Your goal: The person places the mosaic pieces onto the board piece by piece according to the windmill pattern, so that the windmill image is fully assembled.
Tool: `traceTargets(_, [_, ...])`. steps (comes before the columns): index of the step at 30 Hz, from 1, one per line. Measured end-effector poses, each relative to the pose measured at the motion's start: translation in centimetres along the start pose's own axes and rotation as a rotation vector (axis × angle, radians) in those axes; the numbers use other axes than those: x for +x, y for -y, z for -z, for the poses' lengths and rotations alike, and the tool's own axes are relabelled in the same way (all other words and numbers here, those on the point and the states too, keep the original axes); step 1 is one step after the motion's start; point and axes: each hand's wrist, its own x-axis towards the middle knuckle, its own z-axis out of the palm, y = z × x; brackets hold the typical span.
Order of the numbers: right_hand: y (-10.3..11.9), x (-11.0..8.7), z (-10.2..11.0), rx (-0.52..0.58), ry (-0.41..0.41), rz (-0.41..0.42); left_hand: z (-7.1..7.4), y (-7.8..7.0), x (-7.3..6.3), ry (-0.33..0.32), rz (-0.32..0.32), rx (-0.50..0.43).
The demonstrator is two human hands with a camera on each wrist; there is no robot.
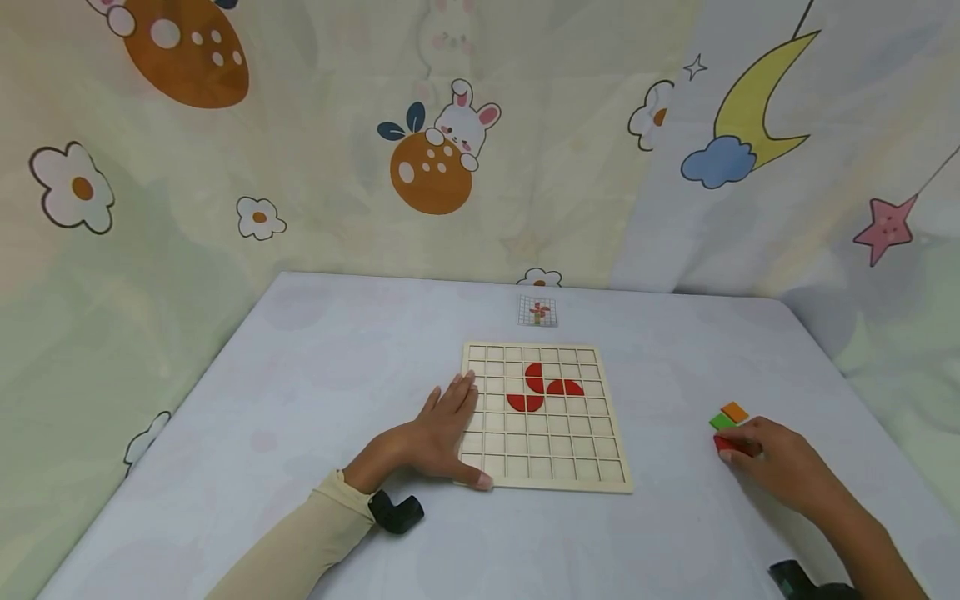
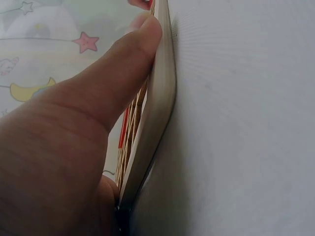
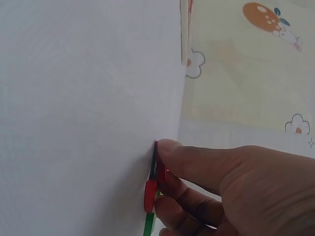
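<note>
A wooden grid board (image 1: 551, 473) lies flat on the table, with several red quarter-round pieces (image 1: 525, 403) in its upper cells. My left hand (image 1: 442, 429) rests spread along the board's left side, its thumb at the near left corner; the left wrist view shows the thumb against the board's edge (image 2: 156, 98). Off to the right of the board, my right hand (image 1: 783, 467) pinches a small red piece (image 3: 162, 169) between thumb and fingers, close over the table. Another red piece (image 3: 149, 196) and a green piece (image 1: 723, 422) lie right by the fingertips.
Just beyond the green piece is an orange piece (image 1: 735, 412). A small picture card (image 1: 537, 311) with a pinwheel on a grid lies behind the board. The white table (image 1: 360, 333) ends at a patterned cloth backdrop (image 1: 322, 150).
</note>
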Motion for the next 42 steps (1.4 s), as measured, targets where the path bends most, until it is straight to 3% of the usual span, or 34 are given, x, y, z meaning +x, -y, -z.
traceTargets(9, [0.7, -0.1, -0.3, 0.067, -0.087, 0.008, 0.0, 0.0, 0.0, 0.003, 0.006, 0.001])
traceTargets(15, [0.8, 0.0, -0.5, 0.083, -0.223, 0.114, 0.0, 0.0, 0.1, 0.005, 0.009, 0.006])
traceTargets(20, [1.3, 0.4, -0.7, 0.111, -0.280, 0.192, 0.2, 0.1, 0.1, 0.008, 0.010, 0.009])
traceTargets(42, [7.2, 3.2, -2.3, 0.230, -0.107, 0.139, -0.1, 0.1, 0.1, 0.000, 0.009, 0.001])
